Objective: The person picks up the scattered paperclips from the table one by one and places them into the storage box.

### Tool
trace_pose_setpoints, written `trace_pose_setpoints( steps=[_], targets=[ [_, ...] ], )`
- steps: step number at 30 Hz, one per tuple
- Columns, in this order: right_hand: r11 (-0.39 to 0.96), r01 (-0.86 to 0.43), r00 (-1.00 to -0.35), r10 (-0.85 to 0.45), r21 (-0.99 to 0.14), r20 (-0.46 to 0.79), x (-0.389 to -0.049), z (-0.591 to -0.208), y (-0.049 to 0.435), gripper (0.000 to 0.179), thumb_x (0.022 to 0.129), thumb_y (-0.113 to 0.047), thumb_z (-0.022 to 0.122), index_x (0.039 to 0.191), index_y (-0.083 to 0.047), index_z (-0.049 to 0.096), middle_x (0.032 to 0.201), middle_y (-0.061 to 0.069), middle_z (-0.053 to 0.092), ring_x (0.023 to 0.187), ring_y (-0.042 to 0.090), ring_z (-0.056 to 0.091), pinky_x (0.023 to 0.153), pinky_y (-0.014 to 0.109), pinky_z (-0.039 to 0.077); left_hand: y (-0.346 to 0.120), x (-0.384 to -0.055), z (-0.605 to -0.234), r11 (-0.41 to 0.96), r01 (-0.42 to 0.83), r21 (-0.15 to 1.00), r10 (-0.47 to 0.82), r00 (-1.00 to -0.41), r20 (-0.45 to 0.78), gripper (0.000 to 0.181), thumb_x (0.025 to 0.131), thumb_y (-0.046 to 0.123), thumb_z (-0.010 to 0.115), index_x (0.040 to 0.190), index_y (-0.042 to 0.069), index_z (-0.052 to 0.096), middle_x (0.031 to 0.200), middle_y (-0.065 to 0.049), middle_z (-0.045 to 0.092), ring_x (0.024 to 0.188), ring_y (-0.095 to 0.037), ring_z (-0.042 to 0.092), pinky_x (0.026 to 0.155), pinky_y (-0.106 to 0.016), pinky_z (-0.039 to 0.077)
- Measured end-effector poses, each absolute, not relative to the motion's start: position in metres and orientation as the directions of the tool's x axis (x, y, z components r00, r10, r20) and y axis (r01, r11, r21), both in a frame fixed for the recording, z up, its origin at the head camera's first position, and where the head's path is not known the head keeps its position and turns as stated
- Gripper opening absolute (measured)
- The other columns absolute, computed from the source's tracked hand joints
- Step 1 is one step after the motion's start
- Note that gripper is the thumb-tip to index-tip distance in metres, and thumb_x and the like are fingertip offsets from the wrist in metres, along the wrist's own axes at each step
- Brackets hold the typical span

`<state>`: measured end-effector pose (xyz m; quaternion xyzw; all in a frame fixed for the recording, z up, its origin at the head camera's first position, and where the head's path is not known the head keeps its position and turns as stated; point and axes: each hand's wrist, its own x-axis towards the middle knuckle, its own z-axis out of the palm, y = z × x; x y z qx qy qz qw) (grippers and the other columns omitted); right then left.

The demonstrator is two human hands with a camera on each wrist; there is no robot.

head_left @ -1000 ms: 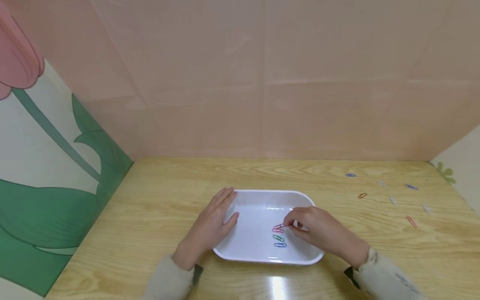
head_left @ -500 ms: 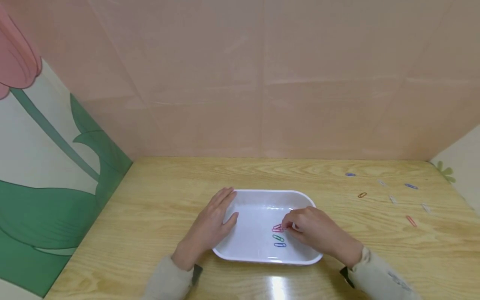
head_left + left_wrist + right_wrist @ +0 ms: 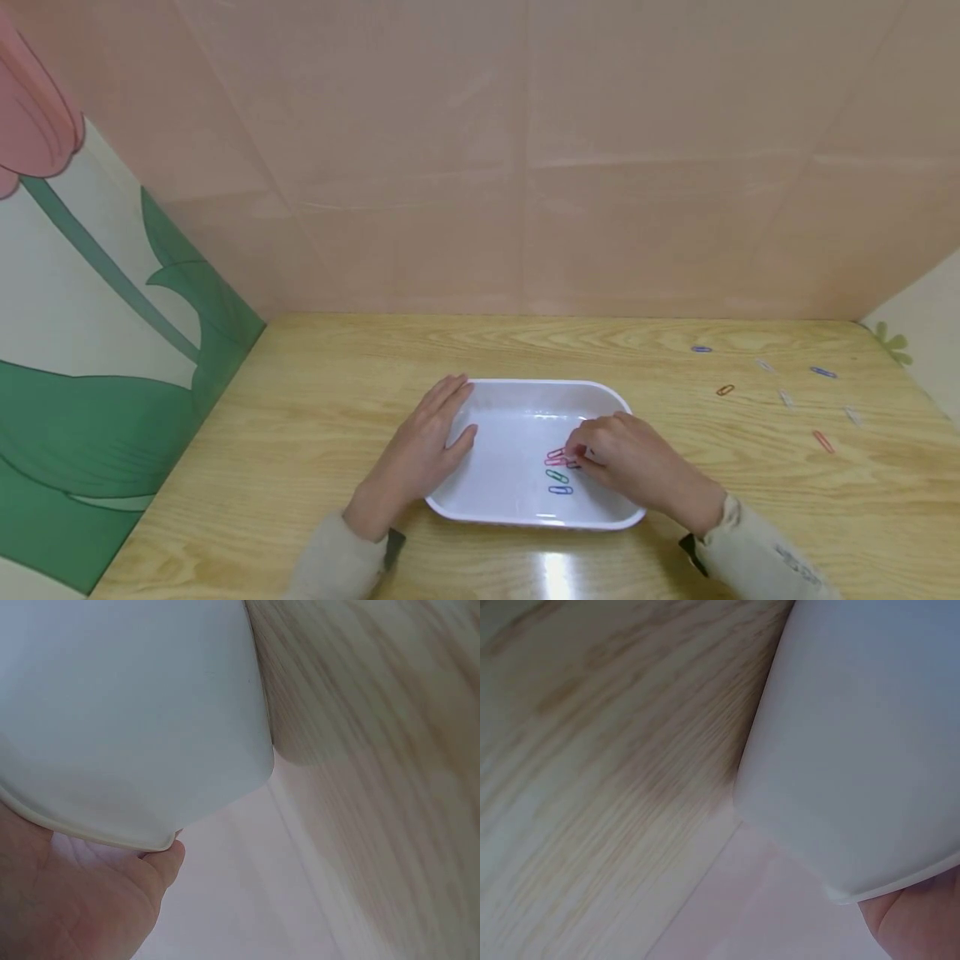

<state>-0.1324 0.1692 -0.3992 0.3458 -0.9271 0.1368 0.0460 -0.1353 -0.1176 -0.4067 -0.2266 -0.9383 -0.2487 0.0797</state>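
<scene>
1. The white tray lies flat on the bench, short of the far edge and about midway between the sides, presumably so that both hands reach it easily.
2. The left hand rests on the tray's left edge by its far left corner. Its fingers are nearly straight, the thumb spread over the inside, and no clip shows in it. It probably steadies the tray, since such a light thing could slide.
3. The right hand reaches over the tray's right edge, fingers curled. Thumb and fingertip come together and seem to pinch a dark paper clip low over the tray floor; thin wire likely calls for the tips alone. How firmly it is held I cannot tell: the right wrist view does not show the fingertips.
4. Just beside that clip are two pink clips, then a green clip and a blue clip nearest the tray's near edge. Their tidy column looks deliberate. Whether the pink pair touch is unclear.
5. Toward the bench's far right corner lie an orange clip, a red clip, two blue ones and three pale ones, spread apart, which should make each easy to lift singly.
</scene>
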Motion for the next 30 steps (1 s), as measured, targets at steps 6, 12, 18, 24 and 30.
trace_pose_setpoints(
  steps=[6,12,18,24,30],
  targets=[
    [0.712,-0.66,-0.751,-0.632,-0.24,0.192,-0.133,-0.4,0.171,0.01,0.083,-0.012,0.077,0.089,-0.02,0.077,0.086,-0.01,0.074,0.076,0.003,0.062,0.068,0.027,0.055,-0.118,-0.135,-0.407,0.774,0.465,0.429,0.385,-0.884,0.264,0.056,0.097,0.026,0.061,0.146,0.002,0.047,0.156,-0.013,0.042,0.147,-0.029,0.036,0.123,-0.045,0.032],
    [0.687,-0.666,-0.744,-0.635,-0.289,0.208,-0.133,-0.401,0.172,0.01,0.083,-0.013,0.077,0.091,-0.019,0.077,0.088,-0.009,0.075,0.079,0.004,0.066,0.07,0.027,0.059,-0.118,-0.136,-0.407,0.774,0.467,0.427,0.388,-0.883,0.264,0.056,0.097,0.026,0.061,0.146,0.001,0.046,0.156,-0.012,0.042,0.147,-0.029,0.036,0.123,-0.044,0.031],
    [0.669,-0.662,-0.746,-0.631,-0.337,0.212,-0.133,-0.399,0.174,0.011,0.084,-0.013,0.076,0.094,-0.019,0.076,0.091,-0.009,0.074,0.084,0.005,0.068,0.074,0.028,0.061,-0.118,-0.135,-0.407,0.779,0.456,0.43,0.382,-0.889,0.251,0.057,0.098,0.027,0.06,0.147,0.002,0.046,0.157,-0.01,0.041,0.147,-0.027,0.035,0.123,-0.043,0.03],
    [0.681,-0.664,-0.747,-0.595,-0.307,0.295,-0.132,-0.397,0.178,0.015,0.083,-0.012,0.077,0.097,-0.017,0.074,0.096,-0.009,0.071,0.091,0.01,0.067,0.081,0.034,0.061,-0.118,-0.136,-0.407,0.778,0.461,0.427,0.385,-0.887,0.255,0.057,0.097,0.026,0.061,0.146,0.002,0.046,0.157,-0.01,0.041,0.147,-0.028,0.036,0.123,-0.043,0.03],
    [0.671,-0.705,-0.69,-0.575,-0.228,0.44,-0.134,-0.395,0.188,0.024,0.076,-0.006,0.082,0.097,-0.014,0.071,0.1,-0.005,0.069,0.095,0.015,0.066,0.08,0.037,0.061,-0.118,-0.136,-0.407,0.773,0.466,0.431,0.388,-0.884,0.26,0.056,0.097,0.026,0.061,0.146,0.002,0.046,0.156,-0.011,0.041,0.147,-0.028,0.036,0.123,-0.043,0.031]
  ],
)
